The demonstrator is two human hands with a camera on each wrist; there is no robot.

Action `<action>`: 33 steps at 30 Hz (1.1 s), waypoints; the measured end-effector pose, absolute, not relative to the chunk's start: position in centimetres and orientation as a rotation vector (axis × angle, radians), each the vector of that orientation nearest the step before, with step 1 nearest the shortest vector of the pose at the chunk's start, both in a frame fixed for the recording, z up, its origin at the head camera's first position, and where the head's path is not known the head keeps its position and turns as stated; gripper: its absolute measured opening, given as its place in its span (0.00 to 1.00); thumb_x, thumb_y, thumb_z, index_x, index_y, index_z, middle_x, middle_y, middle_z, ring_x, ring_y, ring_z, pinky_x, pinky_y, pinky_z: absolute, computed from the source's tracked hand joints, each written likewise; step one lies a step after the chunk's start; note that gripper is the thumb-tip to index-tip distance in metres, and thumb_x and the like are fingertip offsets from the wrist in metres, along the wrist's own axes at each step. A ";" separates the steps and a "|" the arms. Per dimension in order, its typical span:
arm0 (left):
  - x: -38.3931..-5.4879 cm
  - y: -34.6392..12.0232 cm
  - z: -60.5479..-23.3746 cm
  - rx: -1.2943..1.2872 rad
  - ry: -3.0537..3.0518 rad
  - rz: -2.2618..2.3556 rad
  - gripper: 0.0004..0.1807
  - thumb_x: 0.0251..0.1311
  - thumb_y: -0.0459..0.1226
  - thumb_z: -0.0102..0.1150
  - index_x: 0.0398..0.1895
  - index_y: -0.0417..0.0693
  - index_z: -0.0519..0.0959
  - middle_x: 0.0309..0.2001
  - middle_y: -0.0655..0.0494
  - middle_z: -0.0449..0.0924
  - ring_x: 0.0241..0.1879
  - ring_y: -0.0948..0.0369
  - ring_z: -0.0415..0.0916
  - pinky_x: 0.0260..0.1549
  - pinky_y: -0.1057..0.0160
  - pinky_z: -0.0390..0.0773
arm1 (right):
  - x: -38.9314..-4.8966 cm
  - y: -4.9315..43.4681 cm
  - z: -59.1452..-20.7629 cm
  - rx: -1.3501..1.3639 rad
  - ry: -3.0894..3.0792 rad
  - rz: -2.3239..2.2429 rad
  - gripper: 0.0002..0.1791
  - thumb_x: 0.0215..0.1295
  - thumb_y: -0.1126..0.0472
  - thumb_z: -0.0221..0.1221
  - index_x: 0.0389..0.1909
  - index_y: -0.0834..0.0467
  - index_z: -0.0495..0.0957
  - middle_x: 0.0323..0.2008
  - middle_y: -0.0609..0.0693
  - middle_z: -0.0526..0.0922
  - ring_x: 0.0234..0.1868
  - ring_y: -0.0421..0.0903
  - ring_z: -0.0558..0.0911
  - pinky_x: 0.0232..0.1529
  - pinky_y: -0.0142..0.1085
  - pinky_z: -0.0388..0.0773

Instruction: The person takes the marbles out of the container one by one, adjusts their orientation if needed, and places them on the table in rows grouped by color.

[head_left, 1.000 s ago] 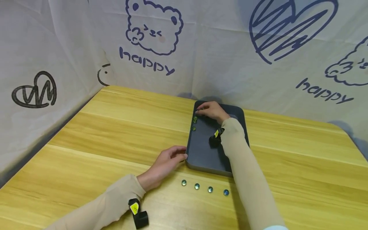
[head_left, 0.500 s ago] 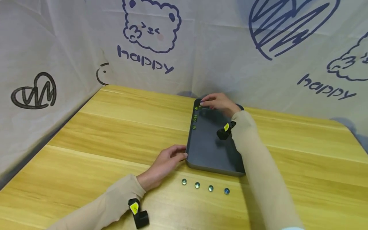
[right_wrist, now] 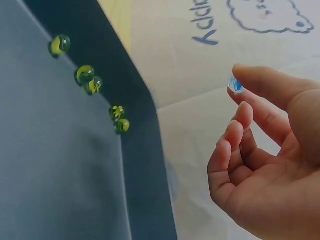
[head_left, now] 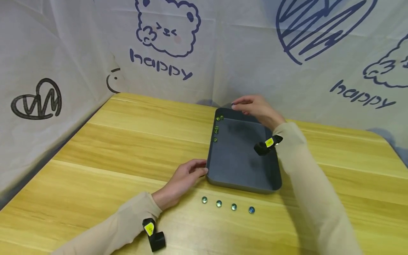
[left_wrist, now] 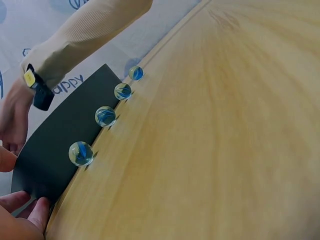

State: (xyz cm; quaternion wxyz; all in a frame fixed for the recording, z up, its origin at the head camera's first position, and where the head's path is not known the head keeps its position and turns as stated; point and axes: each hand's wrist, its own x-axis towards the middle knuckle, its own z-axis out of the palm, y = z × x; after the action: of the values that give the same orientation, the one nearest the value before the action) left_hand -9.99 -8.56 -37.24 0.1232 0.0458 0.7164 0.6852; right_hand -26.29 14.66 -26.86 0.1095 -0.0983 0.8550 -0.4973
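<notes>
My right hand (head_left: 256,108) is raised over the far rim of the dark grey tray (head_left: 242,156). Between its thumb and index finger it pinches a clear marble with a blue swirl (right_wrist: 236,84); the other fingers are curled in. My left hand (head_left: 181,182) holds the tray's left side near the front corner, thumb (left_wrist: 6,161) at the rim and fingertips low on the wall. Inside the tray, several green-yellow marbles lie along the left wall, among them a near one (head_left: 215,139) and a pair at the far corner (head_left: 220,118).
In front of the tray, several clear marbles with blue swirls stand in a spaced row on the wooden table (head_left: 127,141), from a left one (head_left: 204,199) to a right one (head_left: 251,210). A white cloth with drawings (head_left: 242,53) hangs behind the table.
My right hand has moved from the tray's far left corner up and to the right, carrying the marble, and uncovered a pair of marbles there. The left hand stays in place.
</notes>
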 end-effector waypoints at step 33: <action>-10.1 -8.5 -37.2 0.148 2.104 1.979 0.22 0.66 0.34 0.54 0.61 0.34 0.72 0.57 0.45 0.75 0.58 0.53 0.70 0.60 0.52 0.67 | -19.7 17.0 -26.9 -0.363 2.478 -1.648 0.19 0.65 0.58 0.62 0.53 0.63 0.79 0.50 0.54 0.77 0.51 0.49 0.72 0.58 0.46 0.66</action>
State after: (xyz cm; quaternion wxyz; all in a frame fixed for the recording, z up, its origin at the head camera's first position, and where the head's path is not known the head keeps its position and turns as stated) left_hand -10.09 -8.50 -37.20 0.1243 0.0507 0.7219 0.6789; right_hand -19.67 16.99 -26.93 0.0718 -0.1207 0.8244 -0.5483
